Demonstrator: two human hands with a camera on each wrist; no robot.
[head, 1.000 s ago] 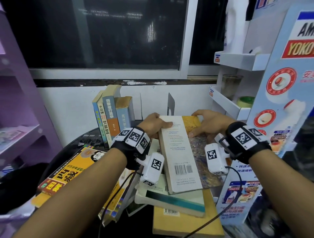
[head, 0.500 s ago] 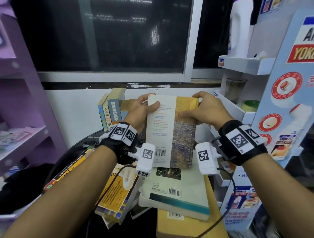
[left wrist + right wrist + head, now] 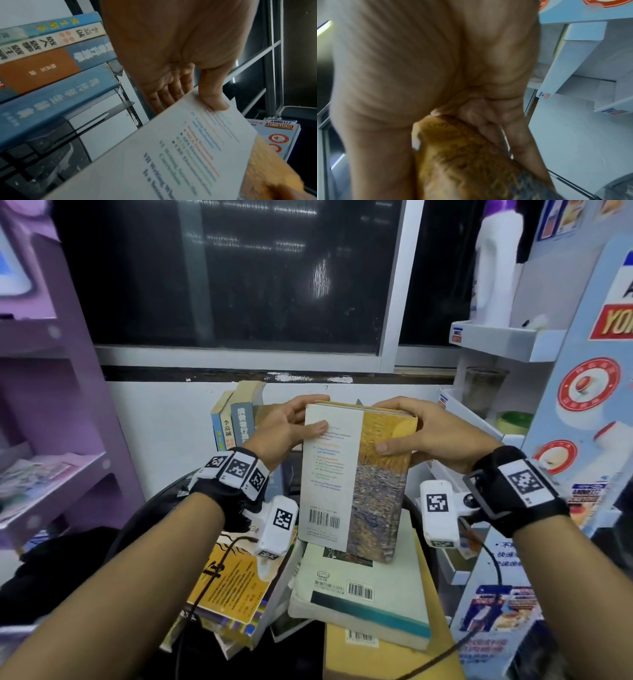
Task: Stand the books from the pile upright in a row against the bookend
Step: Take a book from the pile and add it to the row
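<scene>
Right of the upright row of blue-spined books (image 3: 236, 419), both hands grip a white-and-yellow paperback (image 3: 356, 474); the pile (image 3: 359, 594) remains, bookend apparently hidden.

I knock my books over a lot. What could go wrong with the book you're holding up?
The book is held by both hands, left hand and right hand, near its top only, so it might swing or slip. Setting it down could bump the leaning row of books. The pile below looks uneven and might slide.
</scene>
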